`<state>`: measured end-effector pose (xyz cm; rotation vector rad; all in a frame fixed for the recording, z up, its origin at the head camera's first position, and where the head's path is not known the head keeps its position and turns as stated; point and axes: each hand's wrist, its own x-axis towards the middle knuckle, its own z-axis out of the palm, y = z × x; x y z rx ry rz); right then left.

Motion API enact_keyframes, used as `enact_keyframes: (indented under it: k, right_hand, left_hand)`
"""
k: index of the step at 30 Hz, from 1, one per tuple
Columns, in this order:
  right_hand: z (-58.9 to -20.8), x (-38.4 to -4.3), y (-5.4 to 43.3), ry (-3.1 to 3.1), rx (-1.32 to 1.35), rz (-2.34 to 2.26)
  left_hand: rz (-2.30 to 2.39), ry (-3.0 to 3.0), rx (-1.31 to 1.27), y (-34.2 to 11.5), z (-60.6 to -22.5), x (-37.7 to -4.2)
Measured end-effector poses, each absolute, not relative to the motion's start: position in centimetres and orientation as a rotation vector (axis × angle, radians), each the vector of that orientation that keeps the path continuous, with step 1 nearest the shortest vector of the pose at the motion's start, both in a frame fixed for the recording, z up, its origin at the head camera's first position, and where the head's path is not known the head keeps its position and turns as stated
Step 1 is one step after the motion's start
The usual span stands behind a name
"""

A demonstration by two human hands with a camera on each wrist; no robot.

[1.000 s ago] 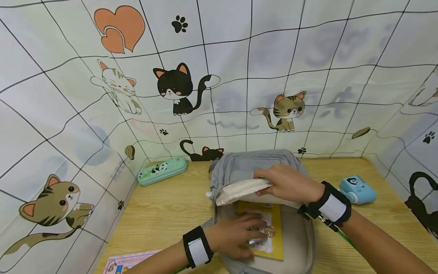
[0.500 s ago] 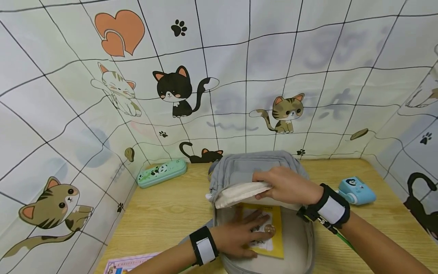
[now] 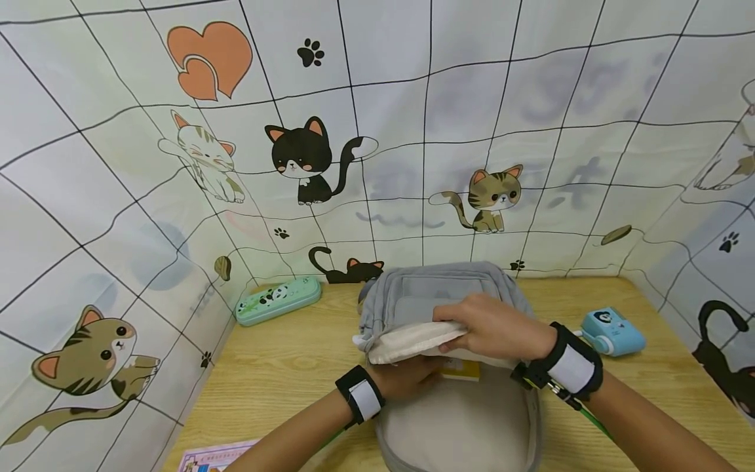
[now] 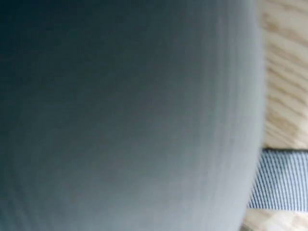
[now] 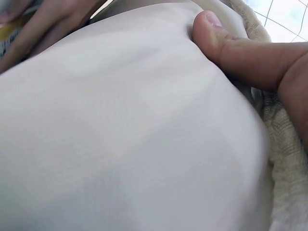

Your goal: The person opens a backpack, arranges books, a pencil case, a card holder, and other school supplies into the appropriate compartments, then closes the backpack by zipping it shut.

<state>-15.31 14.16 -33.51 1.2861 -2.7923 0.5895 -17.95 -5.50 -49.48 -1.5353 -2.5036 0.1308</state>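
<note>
A grey backpack (image 3: pixel 436 288) lies unzipped on the table, its pale lining (image 3: pixel 460 419) showing. My right hand (image 3: pixel 495 328) pinches the backpack's front flap (image 3: pixel 407 344) and holds it raised; the right wrist view shows the thumb (image 5: pixel 231 48) pressing the flap's white inner fabric (image 5: pixel 120 120). Under that flap reaches my left hand (image 3: pixel 407 377), its fingers hidden from the head camera. In the right wrist view, fingers of the left hand (image 5: pixel 53 24) lie over a yellow book (image 5: pixel 9 31). Only the book's lower edge (image 3: pixel 463 372) peeks out below the flap.
A green panda pencil case (image 3: pixel 278 301) lies at the back left of the wooden table (image 3: pixel 283 367). To the right sits a blue toy-like camera (image 3: pixel 613 331). A pink printed sheet (image 3: pixel 215 455) is near the front left. Cat-patterned fabric (image 3: pixel 389 177) encloses the back and sides.
The left hand has slid the yellow book away from me, deeper under the flap, so most of the book is now covered. The right hand keeps its pinch on the flap.
</note>
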Motion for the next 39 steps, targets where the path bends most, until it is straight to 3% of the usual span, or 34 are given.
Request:
enact_keyframes:
  k: [11, 16, 19, 21, 25, 29, 35, 39]
  right_hand:
    - [-33.6, -15.4, 14.4, -2.804, 1.301, 0.633]
    - [-33.5, -15.7, 14.4, -2.801, 1.3, 0.625]
    - [-33.5, -15.8, 14.4, -2.798, 1.302, 0.621]
    - [-33.6, -15.9, 14.5, -2.795, 1.303, 0.63]
    - [-33.8, -15.9, 14.5, -2.801, 1.304, 0.663]
    - [-33.8, -15.9, 14.4, -2.811, 1.304, 0.672]
    - [-33.8, -16.1, 14.5, -2.807, 1.293, 0.664]
    - [-33.9, -16.1, 14.5, -2.804, 1.3, 0.678]
  left_hand:
    - [-0.087, -2.659, -1.651, -7.1, -48.1, -17.0]
    - [-0.915, -2.868, -1.851, -13.1, -45.0, -15.0]
    - [-1.465, -2.944, -1.7, -18.1, -43.6, -14.0]
    - [-1.548, -3.003, -1.489, -21.6, -43.4, -13.3]
    - [-1.052, -3.279, -1.069, -27.6, -44.1, -11.7]
    - [-0.621, -3.469, -0.825, -31.2, -45.5, -10.0]
    - [-0.314, -3.505, -0.62, -32.0, -46.9, -9.2]
    - [-0.343, -3.584, -0.565, -32.0, -47.2, -9.3]
